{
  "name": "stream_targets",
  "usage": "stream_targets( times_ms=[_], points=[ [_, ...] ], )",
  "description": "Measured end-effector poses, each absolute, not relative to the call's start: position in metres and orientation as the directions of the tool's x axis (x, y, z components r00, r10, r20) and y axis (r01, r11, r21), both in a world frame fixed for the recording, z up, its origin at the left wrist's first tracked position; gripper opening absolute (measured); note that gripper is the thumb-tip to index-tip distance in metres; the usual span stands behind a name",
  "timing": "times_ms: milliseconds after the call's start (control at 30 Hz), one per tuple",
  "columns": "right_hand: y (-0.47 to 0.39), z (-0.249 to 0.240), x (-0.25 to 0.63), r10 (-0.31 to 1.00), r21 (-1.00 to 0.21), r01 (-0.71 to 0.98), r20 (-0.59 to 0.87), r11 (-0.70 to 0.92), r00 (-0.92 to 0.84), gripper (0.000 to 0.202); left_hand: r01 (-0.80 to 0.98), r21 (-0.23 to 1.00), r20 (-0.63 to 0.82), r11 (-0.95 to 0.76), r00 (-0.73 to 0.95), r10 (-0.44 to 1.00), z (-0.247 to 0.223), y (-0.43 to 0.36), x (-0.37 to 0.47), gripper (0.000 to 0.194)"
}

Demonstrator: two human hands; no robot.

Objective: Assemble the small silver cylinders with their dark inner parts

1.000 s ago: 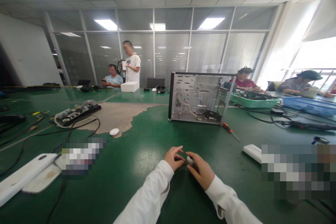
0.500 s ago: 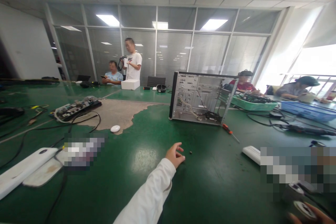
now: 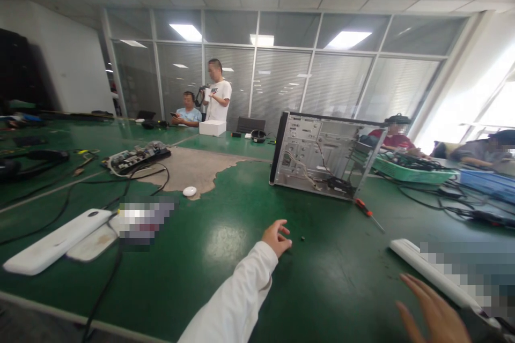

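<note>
Worn green table in glass-walled office; both hands' grip spread, empty.

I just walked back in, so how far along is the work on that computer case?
The computer case stands open. A small dark piece, maybe a screw, lies loose by the left hand. Nothing is in hand: the right hand is open, and the screwdriver lies untouched.

A long white sleeve is being worn on the left arm, its cuff ending at the wrist, with soft folds along the fabric. The left hand is being left bare, as is the right hand; no sleeve is being shown there.
</note>
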State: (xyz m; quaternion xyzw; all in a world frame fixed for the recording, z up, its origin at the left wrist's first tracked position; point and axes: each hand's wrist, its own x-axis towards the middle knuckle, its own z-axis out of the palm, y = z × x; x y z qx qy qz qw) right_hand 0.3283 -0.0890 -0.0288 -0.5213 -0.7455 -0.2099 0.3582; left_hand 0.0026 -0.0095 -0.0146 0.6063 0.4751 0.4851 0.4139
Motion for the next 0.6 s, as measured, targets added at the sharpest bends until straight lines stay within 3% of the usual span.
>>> stream_targets(
  times_ms=[100, 300, 600],
  points=[
    [-0.067, -0.026, 0.256, 0.703, -0.01, 0.867, 0.59, 0.497, -0.396, 0.057, 0.164, 0.967, 0.185, -0.194, 0.064, 0.981, -0.014, -0.01, 0.003, 0.051],
    [-0.012, -0.016, 0.18, 0.778, -0.078, 0.835, 0.419, 0.545, -0.469, 0.044, 0.172, 0.971, 0.164, -0.168, 0.035, 0.986, -0.014, -0.008, 0.003, 0.05],
    [0.003, -0.018, 0.184, 0.666, -0.162, 0.691, 0.487, 0.705, -0.565, 0.034, 0.188, 0.968, 0.162, -0.166, 0.036, 0.986, -0.013, -0.007, 0.002, 0.046]
  ],
)
